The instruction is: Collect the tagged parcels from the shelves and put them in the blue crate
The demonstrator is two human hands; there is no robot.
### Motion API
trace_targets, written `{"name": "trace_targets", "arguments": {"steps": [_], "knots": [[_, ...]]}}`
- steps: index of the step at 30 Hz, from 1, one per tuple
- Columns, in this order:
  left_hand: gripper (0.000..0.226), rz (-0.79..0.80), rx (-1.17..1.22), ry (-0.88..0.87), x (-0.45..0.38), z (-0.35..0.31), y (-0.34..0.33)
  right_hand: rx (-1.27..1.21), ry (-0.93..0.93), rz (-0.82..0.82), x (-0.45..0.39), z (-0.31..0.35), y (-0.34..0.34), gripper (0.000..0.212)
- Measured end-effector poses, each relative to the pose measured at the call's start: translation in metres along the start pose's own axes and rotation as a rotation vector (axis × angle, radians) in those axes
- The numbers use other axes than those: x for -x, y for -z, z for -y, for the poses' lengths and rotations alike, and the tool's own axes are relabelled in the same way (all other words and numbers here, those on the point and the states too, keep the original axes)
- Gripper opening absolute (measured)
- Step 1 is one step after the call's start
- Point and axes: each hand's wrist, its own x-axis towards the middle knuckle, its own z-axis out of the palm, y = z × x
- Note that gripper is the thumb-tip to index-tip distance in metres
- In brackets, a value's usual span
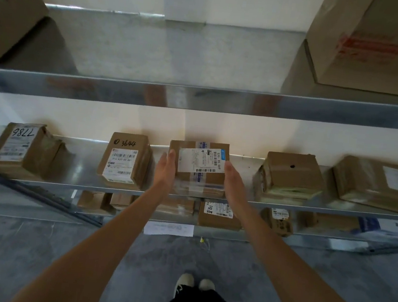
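A brown cardboard parcel [200, 166] with a white shipping label sits on the middle metal shelf [78, 174], straight ahead. My left hand [166, 169] lies flat against its left side, fingers straight. My right hand [234, 179] presses its right side the same way. The parcel stands between both palms. Other labelled parcels line the same shelf: one marked 3644 [125, 158] to the left and one marked 7786 [19, 149] further left. The blue crate is not in view.
Two more parcels [291, 176] [380, 184] lie on the shelf to the right. Large cartons [379, 42] [9, 2] stand on the upper shelf. Several small parcels [219, 214] fill the lower shelf. Grey floor and my shoes [194, 284] are below.
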Motion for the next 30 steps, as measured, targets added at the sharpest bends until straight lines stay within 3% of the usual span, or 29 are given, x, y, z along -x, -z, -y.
{"name": "trace_targets", "arguments": {"steps": [4, 6, 9, 11, 13, 19, 21, 24, 30], "knots": [[0.065, -0.039, -0.174, -0.405, 0.01, -0.031, -0.017, 0.05, 0.056, -0.223, 0.001, -0.006, 0.031, 0.075], [0.057, 0.012, -0.22, -0.554, 0.016, -0.053, -0.041, 0.139, 0.151, -0.345, -0.002, -0.01, 0.069, 0.07], [0.051, 0.143, -0.226, -0.642, 0.034, -0.07, -0.096, 0.131, 0.164, -0.546, -0.005, -0.012, 0.136, 0.054], [0.053, 0.226, -0.224, -0.564, 0.045, -0.062, -0.14, 0.145, 0.123, -0.647, -0.008, -0.017, 0.178, 0.051], [0.06, 0.301, -0.204, -0.384, 0.053, -0.051, -0.178, 0.138, 0.014, -0.635, -0.014, -0.028, 0.21, 0.056], [0.079, 0.363, -0.053, 0.117, 0.05, -0.015, -0.24, 0.007, -0.179, -0.251, -0.033, -0.08, 0.245, 0.08], [0.071, 0.312, 0.05, 0.178, 0.04, 0.004, -0.252, -0.001, -0.207, -0.136, -0.034, -0.092, 0.244, 0.086], [0.045, 0.247, 0.176, 0.242, 0.07, -0.015, -0.256, -0.067, -0.206, 0.039, -0.019, -0.083, 0.242, 0.064], [0.057, 0.195, 0.18, 0.228, 0.081, -0.021, -0.252, -0.123, -0.204, 0.019, -0.019, -0.083, 0.263, 0.069]]}}
